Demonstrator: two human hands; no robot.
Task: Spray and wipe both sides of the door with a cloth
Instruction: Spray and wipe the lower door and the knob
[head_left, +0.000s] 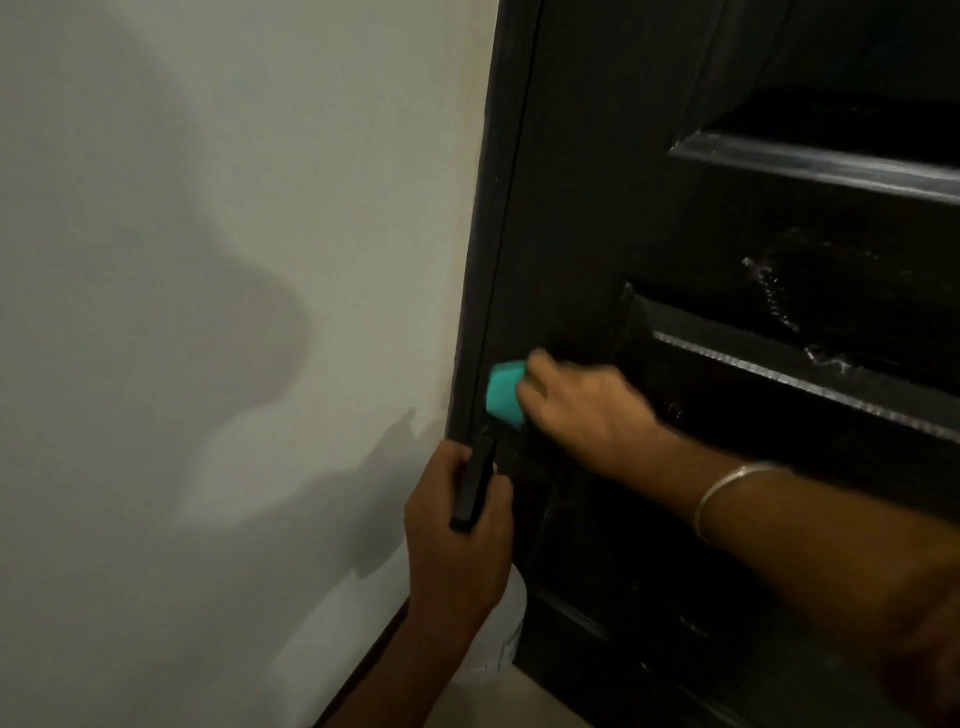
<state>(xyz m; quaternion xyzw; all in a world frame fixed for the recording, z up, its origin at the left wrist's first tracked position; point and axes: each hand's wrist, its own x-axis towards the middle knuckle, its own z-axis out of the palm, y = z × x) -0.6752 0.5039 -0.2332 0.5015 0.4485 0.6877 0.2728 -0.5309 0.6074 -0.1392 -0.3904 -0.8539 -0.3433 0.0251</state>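
Against the dark door (675, 249), near its left edge, the right hand (582, 410) presses a teal cloth (504, 392), while just below the left hand (457, 540) grips a spray bottle (475, 488)

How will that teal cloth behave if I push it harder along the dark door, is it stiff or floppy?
Probably floppy: the teal cloth looks bunched under the right hand, so it should squash rather than hold shape. It will likely glide easily, since the door shows wet streaks. It seems light, though blur hides its texture.
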